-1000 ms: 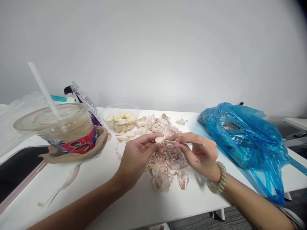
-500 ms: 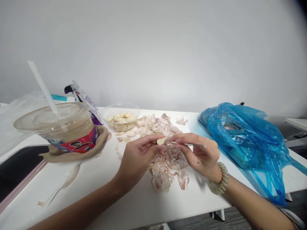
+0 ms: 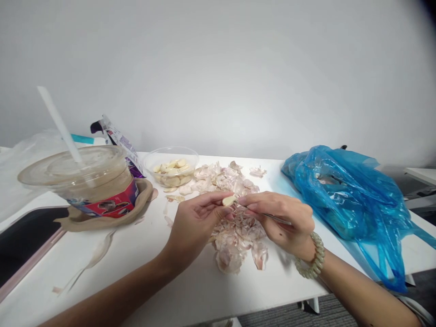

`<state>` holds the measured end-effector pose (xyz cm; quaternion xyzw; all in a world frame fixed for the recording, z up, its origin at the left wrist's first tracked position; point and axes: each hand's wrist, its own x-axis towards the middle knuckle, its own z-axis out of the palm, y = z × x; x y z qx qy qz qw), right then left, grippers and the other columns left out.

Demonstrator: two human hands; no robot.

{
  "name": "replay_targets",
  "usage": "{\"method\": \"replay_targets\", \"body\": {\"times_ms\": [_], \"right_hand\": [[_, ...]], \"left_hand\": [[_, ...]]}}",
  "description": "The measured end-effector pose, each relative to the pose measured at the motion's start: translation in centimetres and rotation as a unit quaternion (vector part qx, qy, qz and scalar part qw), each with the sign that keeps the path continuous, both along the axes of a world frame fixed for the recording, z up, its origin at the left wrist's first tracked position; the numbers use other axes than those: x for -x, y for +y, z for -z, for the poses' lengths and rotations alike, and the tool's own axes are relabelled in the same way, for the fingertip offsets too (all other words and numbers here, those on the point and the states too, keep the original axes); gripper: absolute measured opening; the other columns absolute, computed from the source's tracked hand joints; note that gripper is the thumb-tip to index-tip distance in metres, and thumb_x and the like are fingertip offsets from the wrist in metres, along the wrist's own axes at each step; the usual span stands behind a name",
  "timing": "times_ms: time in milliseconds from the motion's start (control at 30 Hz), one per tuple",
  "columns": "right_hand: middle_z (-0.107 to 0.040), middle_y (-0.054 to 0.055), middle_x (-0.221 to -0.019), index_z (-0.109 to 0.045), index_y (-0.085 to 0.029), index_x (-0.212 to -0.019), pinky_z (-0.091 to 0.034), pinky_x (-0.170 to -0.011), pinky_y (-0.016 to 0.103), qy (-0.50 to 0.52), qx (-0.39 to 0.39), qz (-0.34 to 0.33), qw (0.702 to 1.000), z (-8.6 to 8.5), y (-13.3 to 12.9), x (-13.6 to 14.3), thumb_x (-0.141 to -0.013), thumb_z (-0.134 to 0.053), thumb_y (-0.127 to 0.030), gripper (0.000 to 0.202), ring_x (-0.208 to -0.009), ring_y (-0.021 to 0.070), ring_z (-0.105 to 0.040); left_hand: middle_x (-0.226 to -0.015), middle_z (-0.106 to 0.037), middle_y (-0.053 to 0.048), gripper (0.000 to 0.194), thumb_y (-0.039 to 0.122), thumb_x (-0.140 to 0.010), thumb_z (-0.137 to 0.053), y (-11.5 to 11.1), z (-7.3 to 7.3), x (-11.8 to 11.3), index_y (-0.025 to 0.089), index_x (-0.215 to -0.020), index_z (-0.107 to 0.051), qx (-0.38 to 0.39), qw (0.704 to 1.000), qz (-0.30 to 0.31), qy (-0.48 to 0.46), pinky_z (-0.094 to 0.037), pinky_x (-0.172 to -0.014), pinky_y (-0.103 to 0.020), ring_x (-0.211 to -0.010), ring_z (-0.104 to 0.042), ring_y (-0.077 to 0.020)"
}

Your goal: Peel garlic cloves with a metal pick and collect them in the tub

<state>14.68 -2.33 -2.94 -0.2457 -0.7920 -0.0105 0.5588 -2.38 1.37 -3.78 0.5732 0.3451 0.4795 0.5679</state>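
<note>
Between the thumb and fingers of my left hand [image 3: 197,222] is a pale garlic clove [image 3: 228,200], its bare side facing up. My right hand [image 3: 281,218] pinches a thin metal tool [image 3: 278,219], with its near end meeting the right end of the clove; whether it is a blade or tweezers I cannot tell. Under both hands lies a heap of garlic skins [image 3: 235,247]. Behind my left hand, a clear plastic bowl [image 3: 190,159] contains several peeled cloves [image 3: 174,167].
A lidded drink cup [image 3: 102,181] with a straw stands in a cardboard holder [image 3: 145,195] at left, beside a dark tablet-like device [image 3: 27,236]. A blue plastic bag [image 3: 344,200] sits at right on the white table [image 3: 136,272]. A purple-and-white packet [image 3: 124,145] leans behind the cup.
My right hand has turned slightly, and the metal tool now slants more downward to the right. My left hand and the clove are almost unmoved.
</note>
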Motion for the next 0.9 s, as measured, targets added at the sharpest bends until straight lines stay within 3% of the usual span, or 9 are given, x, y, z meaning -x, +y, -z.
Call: {"method": "replay_targets", "body": {"times_ms": [600, 900], "right_hand": [[-0.072, 0.006, -0.085, -0.062, -0.017, -0.096, -0.06, -0.068, 0.032, 0.036, 0.011, 0.017, 0.999, 0.21, -0.07, 0.22, -0.073, -0.062, 0.005, 0.031, -0.081, 0.0182, -0.069], [-0.07, 0.006, -0.088, -0.06, -0.018, -0.099, -0.059, -0.07, 0.037, 0.057, 0.054, -0.009, 0.997, 0.53, -0.01, 0.2, -0.077, -0.056, 0.003, 0.03, -0.083, 0.0189, -0.068]], "left_hand": [[-0.063, -0.072, 0.002, 0.019, 0.017, -0.068, -0.071, -0.01, 0.18, 0.17, 0.017, -0.087, -0.072, -0.011, 1.0, 0.006, 0.013, -0.055, -0.061, -0.019, -0.06, -0.068, -0.0125], [-0.084, -0.074, -0.002, 0.016, 0.018, -0.067, -0.072, -0.15, 0.02, 0.16, 0.017, -0.083, -0.072, -0.072, 0.997, -0.02, 0.037, -0.055, -0.072, -0.022, -0.078, -0.068, -0.0158]]}}
